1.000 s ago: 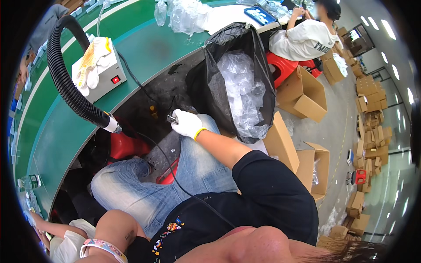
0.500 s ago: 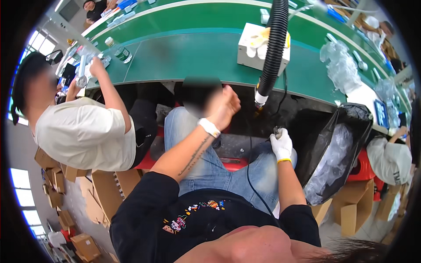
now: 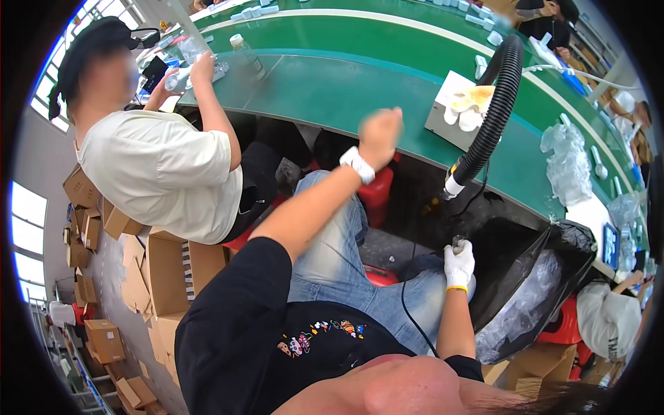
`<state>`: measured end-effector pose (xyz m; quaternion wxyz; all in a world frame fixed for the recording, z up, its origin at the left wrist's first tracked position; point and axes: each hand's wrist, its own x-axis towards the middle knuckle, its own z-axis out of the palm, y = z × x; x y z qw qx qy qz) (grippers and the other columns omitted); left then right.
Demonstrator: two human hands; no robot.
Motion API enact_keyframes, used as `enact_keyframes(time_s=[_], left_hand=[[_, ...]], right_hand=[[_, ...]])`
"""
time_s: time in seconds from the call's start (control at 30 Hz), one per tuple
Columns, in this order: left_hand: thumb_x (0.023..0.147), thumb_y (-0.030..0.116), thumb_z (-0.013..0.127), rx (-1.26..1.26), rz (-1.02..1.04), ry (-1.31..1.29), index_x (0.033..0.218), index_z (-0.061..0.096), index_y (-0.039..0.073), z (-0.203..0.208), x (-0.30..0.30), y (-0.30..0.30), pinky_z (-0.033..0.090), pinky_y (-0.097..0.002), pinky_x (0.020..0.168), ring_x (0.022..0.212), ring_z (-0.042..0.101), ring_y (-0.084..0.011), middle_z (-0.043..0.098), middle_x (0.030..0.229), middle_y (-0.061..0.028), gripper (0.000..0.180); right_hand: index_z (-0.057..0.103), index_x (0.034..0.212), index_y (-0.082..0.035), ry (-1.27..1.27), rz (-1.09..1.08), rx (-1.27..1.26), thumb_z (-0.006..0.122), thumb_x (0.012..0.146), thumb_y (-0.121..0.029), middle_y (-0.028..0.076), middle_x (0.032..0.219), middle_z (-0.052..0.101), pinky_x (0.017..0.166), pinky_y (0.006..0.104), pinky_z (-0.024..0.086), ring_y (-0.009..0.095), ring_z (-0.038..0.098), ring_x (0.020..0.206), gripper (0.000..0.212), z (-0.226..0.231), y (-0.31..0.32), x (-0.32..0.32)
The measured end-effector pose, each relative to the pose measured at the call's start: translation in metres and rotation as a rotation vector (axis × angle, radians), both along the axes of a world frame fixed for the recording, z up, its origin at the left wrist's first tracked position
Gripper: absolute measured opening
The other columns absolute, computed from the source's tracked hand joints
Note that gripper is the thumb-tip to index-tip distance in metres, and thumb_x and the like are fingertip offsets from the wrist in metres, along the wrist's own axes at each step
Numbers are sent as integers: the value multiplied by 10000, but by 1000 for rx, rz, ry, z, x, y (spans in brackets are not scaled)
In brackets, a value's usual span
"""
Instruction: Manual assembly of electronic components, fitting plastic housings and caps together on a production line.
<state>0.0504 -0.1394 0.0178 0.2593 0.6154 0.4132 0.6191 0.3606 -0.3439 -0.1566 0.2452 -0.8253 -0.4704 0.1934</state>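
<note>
"Well, what is seen closest?"

"A black cord (image 3: 409, 311) is laid across the blue jeans (image 3: 325, 273), and beyond it a small metallic object (image 3: 457, 241) is gripped by the white-gloved right hand (image 3: 459, 266)."

"How is the object set relative to the fingers (image 3: 451, 254)?"

"Its lower part is enclosed by them, and its end is left jutting just past their tips, toward the desk (image 3: 332, 86). Its exact kind cannot be made out."

"And the left hand (image 3: 380, 136)?"

"It is bare, with a white band (image 3: 357, 164) worn at the wrist, and is raised before the desk's front edge, well apart from the object. It is blurred, so how far its fingers are bent cannot be made out."

"What is placed around them?"

"To the right of the gloved hand, a black bag (image 3: 512, 242) is filled with clear plastic (image 3: 522, 297). Near the desk's edge, the white nozzle (image 3: 453, 186) of a ribbed black hose (image 3: 499, 111) is hung."

"And farther off?"

"On the desk, a white box (image 3: 446, 128) is topped by a yellow-and-white glove (image 3: 472, 104); a bottle (image 3: 247, 59) is stood well to its left. Beside the desk a person (image 3: 155, 180) in a pale shirt is seated, and cardboard boxes (image 3: 166, 277) are scattered behind."
</note>
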Motion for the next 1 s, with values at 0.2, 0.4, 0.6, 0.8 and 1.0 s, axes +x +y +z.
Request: enact_keyframes(time_s=[0.2, 0.4, 0.6, 0.8, 1.0], left_hand=[[1029, 498, 575, 35, 491, 919, 1243, 711, 150, 1, -65, 85, 455, -550, 1037, 1300, 585, -335, 649, 1375, -128, 430], [1010, 588, 534, -301, 393, 1121, 1542, 518, 222, -12, -56, 91, 243, -657, 1215, 1529, 331, -382, 399, 1645, -138, 647], [1013, 603, 510, -379, 338, 1189, 1628, 394, 227, -7, -58, 91, 217, -665, 1228, 1541, 312, -399, 373, 1668, -146, 731], [1011, 611, 506, -334, 355, 1104, 1633, 383, 208, -3, -59, 88, 212, -656, 1234, 1548, 304, -394, 373, 1670, -146, 752], [1008, 614, 510, -324, 376, 1050, 1603, 445, 210, -9, -60, 88, 209, -643, 1242, 1552, 301, -384, 388, 1663, -147, 722]], right_hand=[[651, 1159, -90, 21, 49, -26, 796, 849, -285, 130, 973, 760, 865, 435, 571, 348, 735, 928, 393, -2, 7, -10], [656, 1167, -95, 6, 34, -53, 794, 848, -285, 135, 994, 764, 875, 438, 571, 346, 737, 948, 396, 0, 10, -4], [656, 1163, -98, -15, 37, -112, 789, 850, -295, 137, 1001, 763, 881, 446, 570, 355, 734, 960, 393, 5, 8, -8], [653, 1152, -101, -26, 46, -88, 786, 850, -310, 138, 999, 762, 882, 450, 569, 365, 731, 957, 391, 7, 9, -9], [649, 1149, -104, -35, 55, -98, 786, 850, -304, 137, 1001, 758, 880, 454, 567, 363, 728, 961, 385, 1, 7, -8]])
